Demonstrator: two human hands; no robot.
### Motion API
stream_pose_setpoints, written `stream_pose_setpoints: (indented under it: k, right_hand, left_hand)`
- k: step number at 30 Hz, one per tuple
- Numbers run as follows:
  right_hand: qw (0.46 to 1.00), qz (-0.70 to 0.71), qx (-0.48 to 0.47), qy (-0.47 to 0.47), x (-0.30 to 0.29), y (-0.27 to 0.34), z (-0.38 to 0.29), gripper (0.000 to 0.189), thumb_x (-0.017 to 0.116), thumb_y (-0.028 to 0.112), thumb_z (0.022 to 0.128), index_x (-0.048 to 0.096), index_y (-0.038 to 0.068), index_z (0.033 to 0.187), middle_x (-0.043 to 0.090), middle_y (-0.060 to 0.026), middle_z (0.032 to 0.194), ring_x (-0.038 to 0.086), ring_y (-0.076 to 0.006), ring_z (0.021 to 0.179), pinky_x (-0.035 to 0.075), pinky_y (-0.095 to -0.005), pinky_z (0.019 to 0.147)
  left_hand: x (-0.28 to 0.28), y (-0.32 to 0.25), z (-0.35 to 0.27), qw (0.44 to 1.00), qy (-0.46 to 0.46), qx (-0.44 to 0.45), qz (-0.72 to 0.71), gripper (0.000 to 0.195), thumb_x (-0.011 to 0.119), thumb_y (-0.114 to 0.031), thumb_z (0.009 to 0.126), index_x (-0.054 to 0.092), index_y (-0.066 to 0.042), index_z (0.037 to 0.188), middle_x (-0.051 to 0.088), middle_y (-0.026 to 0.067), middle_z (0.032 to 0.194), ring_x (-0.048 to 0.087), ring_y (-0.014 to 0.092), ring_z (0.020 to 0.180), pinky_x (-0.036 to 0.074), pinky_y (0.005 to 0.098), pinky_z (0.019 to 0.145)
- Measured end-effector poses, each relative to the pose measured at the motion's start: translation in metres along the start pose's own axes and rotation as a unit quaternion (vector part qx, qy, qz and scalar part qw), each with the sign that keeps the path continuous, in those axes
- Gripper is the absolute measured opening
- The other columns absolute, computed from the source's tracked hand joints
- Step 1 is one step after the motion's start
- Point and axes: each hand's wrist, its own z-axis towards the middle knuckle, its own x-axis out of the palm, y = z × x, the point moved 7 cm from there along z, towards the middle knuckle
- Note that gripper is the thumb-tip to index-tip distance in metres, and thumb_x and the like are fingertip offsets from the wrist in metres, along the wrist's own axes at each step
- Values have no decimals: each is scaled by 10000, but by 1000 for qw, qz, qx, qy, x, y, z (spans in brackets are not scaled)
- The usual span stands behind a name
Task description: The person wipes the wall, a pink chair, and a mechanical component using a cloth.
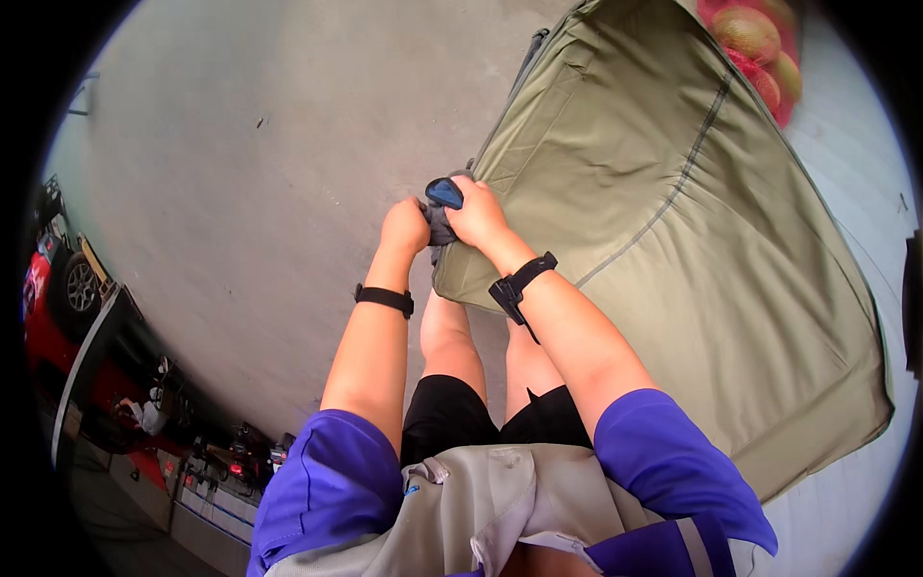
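Observation:
My left hand (pixel 405 225) is closed on a bunched dark grey cloth (pixel 438 226) at the near left corner of a large olive-green fabric piece (pixel 613 166). Close beside it, my right hand (pixel 477 210) grips a small blue-and-black object (pixel 444 193), perhaps a tool's handle end; its other end is hidden. The grey cloth also meets the fingers of this hand. Creases run across the olive fabric, and a dark curved seam crosses it. Dark piping follows its left edge. My legs show below its near corner.
Bare grey concrete floor (pixel 288 144) spreads to the left. A red vehicle (pixel 47 288) and a wheel (pixel 78 281) stand at far left, with several tools (pixel 238 461) below. Round yellowish-green fruits in red mesh (pixel 753 43) lie beyond the fabric, beside a pale surface (pixel 851 159).

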Motion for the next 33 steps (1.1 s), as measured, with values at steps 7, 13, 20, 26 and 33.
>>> stream_pose_setpoints:
  k: [7, 13, 20, 26, 33]
  right_hand:
    - [931, -48, -229, -281, -170, 95, 65, 422, 651, 92, 724, 552, 37, 1132, 581, -179, 1032, 563, -336, 971, 450, -372, 851]
    - [942, -189, -35, -276, -239, 74, 117, 555, 633, 247, 752, 474, 83, 1258, 564, -197, 1128, 543, -361, 1034, 446, -401, 880]
    - [973, -2, 134, -187, -49, -70, -21, 486, 680, 47, 681, 505, 9, 1133, 625, -115, 985, 603, -224, 922, 455, -321, 833]
    - [955, 146, 108, -235, -8, 93, -60, 420, 657, -30, 700, 507, 13, 1089, 601, -52, 947, 578, -141, 862, 469, -275, 787]
    - [874, 469, -71, -110, -31, 313, -49, 308, 570, 102, 880, 471, 35, 1164, 581, -21, 974, 557, -94, 868, 470, -251, 752]
  left_hand:
    - [-93, -153, 14, 898, -288, 230, -239, 315, 568, -16, 784, 540, -24, 1097, 564, 210, 1071, 542, 370, 1008, 439, 394, 878]
    - [-73, -247, 100, 963, -86, 244, -73, 287, 466, -125, 859, 474, 4, 1116, 555, 212, 1046, 574, 357, 956, 477, 434, 806]
    - [10, -88, 18, 954, 135, 265, -48, 211, 480, -83, 799, 547, -11, 986, 579, 229, 1017, 578, 380, 942, 477, 431, 805]
    - [-181, 16, 14, 913, 167, 128, -350, 261, 477, 33, 723, 550, -68, 952, 592, 113, 778, 587, 209, 742, 456, 319, 636]
    - [-392, 35, -11, 675, 117, 199, -701, 315, 467, 99, 708, 471, -55, 983, 538, 55, 967, 533, 125, 862, 446, 242, 733]
